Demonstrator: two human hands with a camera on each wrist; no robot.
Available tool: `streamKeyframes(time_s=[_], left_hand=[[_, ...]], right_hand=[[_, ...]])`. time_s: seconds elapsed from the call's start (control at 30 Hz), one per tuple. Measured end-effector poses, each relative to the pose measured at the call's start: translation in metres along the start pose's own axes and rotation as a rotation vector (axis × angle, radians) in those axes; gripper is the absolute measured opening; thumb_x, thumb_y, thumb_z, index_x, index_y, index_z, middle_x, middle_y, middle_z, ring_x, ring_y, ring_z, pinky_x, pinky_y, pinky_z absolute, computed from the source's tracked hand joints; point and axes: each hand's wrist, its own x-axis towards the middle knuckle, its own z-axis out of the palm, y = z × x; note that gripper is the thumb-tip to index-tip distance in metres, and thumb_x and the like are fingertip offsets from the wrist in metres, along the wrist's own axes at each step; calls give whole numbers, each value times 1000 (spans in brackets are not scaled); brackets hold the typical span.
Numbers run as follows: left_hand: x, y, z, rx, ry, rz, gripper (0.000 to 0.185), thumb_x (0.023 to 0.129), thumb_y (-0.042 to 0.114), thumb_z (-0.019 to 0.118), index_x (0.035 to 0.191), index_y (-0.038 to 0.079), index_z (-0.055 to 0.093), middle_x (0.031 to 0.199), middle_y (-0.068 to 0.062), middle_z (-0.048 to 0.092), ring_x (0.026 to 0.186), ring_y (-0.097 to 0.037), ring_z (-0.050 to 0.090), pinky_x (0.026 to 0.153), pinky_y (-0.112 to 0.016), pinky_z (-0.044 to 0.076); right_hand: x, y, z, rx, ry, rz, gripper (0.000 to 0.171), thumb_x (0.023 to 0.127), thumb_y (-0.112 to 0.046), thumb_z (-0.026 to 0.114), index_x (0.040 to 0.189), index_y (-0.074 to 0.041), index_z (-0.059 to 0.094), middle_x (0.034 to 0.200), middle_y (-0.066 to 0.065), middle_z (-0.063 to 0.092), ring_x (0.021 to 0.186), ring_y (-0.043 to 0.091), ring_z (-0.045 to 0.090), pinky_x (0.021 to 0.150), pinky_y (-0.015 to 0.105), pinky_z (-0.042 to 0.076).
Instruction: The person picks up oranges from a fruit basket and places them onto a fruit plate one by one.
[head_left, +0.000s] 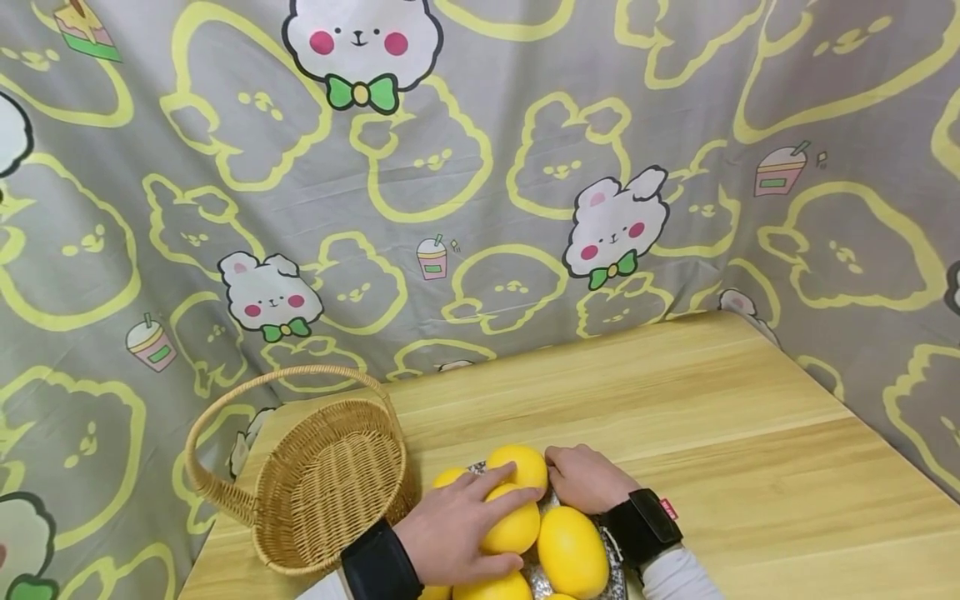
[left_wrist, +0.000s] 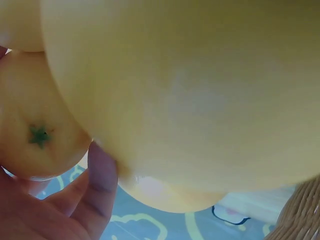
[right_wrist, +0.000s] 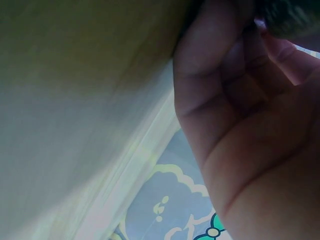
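Several yellow fruits (head_left: 573,552), smooth and oval, are heaped on a black-and-white speckled plate (head_left: 617,575). In the left wrist view one fruit (left_wrist: 35,110) shows a small green star-shaped stem end, and a larger one fills most of the picture. My left hand (head_left: 461,525) lies over the heap with fingers and thumb spread, touching the fruit (head_left: 513,529) in the middle. At the plate's far right side, my right hand (head_left: 588,477) grips the rim with curled fingers; the right wrist view shows a dark speckled edge (right_wrist: 292,17) above the palm (right_wrist: 265,165).
A wicker basket (head_left: 270,508) with a tall arched handle stands left of the plate, close to my left wrist; its woven bottom shows. The wooden table (head_left: 675,392) reaches back to a grey patterned cloth (head_left: 480,167), which also hangs along both sides.
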Motion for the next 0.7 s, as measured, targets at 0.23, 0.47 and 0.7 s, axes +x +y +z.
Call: streamKeyframes(time_s=[0.23,0.47,0.7], left_hand=[[-2,1,2,44,-50,14,63,102,62,51,159,46,32,171,-5,30,137,-41,58,101,-51,56],[-6,-2,9,86,-45,25,58,103,64,47,157,45,37,175,-3,22,135,-35,59,98,-54,56],[-5,-1,9,61,-64,19,57,103,63,47,157,46,36,175,-2,19,137,-36,58,101,-55,55]], right_hand=[[-1,-1,0,5,12,-16,16,105,-14,52,95,-14,64,74,-1,59,67,15,55,66,33,46],[0,-1,0,-4,8,-11,16,105,-13,50,97,-13,64,74,0,58,67,15,53,66,33,44],[-1,-3,0,-6,12,12,16,105,-14,51,95,-14,64,72,0,57,66,15,53,66,33,44]])
